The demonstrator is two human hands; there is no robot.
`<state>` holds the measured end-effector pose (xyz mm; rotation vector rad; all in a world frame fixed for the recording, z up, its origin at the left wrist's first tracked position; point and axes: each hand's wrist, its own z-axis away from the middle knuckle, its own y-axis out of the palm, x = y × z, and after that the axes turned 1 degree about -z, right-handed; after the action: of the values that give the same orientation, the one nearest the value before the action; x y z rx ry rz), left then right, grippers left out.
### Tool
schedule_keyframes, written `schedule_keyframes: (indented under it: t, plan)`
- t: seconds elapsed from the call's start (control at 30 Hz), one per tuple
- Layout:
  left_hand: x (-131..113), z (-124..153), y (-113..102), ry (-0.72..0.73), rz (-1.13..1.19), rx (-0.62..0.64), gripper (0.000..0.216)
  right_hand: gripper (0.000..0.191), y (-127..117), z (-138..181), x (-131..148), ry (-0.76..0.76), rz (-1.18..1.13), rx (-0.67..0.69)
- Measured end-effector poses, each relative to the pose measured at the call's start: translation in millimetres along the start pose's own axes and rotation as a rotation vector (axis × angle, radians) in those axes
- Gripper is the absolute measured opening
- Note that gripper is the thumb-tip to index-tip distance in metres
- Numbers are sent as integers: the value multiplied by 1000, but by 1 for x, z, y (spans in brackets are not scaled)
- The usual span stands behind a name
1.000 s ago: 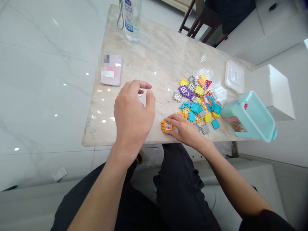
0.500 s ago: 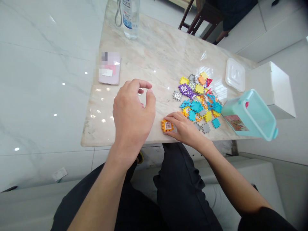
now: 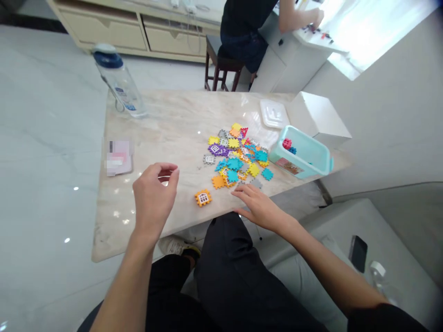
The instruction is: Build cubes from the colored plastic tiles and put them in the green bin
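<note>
My left hand (image 3: 154,198) hovers above the table at the left, its fingers loosely curled and the thumb near the forefinger; nothing shows in it. Between my hands, an orange toy building block (image 3: 203,198) with a white lattice window lies by the near edge. My right hand (image 3: 258,206) is open at that edge, right of the block and apart from it. Just beyond its fingertips spreads a pile of notched plastic building pieces (image 3: 234,164) in blue, yellow, orange, purple and grey. A separate grey piece with a white window (image 3: 209,159) lies at the pile's left.
On the marble table (image 3: 166,124) are a water bottle (image 3: 126,92), a pinkish flat object (image 3: 123,157), a clear lid (image 3: 274,113), a white box (image 3: 323,113) and a mint-green tub (image 3: 301,154) with a few pieces inside. Another person (image 3: 242,27) sits beyond, near a stool (image 3: 221,60).
My right hand has let go of the orange block and drawn back to the right. The block now lies alone on the table. The view has lifted, showing more of the room.
</note>
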<state>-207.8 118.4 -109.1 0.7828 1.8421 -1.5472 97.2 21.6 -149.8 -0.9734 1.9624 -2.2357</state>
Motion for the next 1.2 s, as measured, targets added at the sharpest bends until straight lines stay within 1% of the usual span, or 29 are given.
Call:
schedule_keyframes:
  t: [0.07, 0.17, 0.23, 0.3, 0.33, 0.4, 0.5, 0.6, 0.63, 0.73, 0.8, 0.93, 1.07, 1.2]
  plan:
    - [-2, 1, 5, 19, -64, 53, 9, 45, -6, 27, -12, 38, 8, -4]
    - [-6, 3, 12, 1, -139, 117, 10, 39, -12, 61, -28, 78, 21, -8]
    - [-10, 6, 16, -2, -163, 136, 13, 36, -14, 74, -36, 96, 21, -31]
    - [-15, 8, 20, 5, -171, 145, 14, 32, -15, 74, -41, 106, 5, -60]
    - [-17, 8, 22, 7, -177, 150, 14, 31, -15, 69, -42, 109, -7, -77]
    - [-22, 7, 24, 9, -203, 151, 15, 29, -14, 50, -43, 103, -31, -95]
    - [-27, 3, 27, 11, -290, 119, 17, 27, -10, 5, -41, 49, -24, -70]
    - [-28, 0, 27, 24, -366, 90, 18, 24, -2, -41, -40, -14, 34, -39]
    - [-28, -1, 27, 34, -373, 87, 18, 26, 2, -55, -40, -31, 57, -35]
    - [-27, -6, 28, 57, -371, 81, 16, 42, 14, -86, -42, -69, 123, -2]
    - [-26, -9, 29, 65, -357, 69, 16, 45, 22, -99, -45, -80, 154, 34]
    - [-28, -13, 31, 91, -281, 52, 17, 40, 29, -112, -48, -79, 137, 71]
    - [-25, -10, 29, 99, -260, 59, 18, 42, 28, -116, -44, -47, 70, 81]
    - [-21, -5, 22, 87, -283, 71, 20, 31, 24, -124, -37, 17, -51, 99]
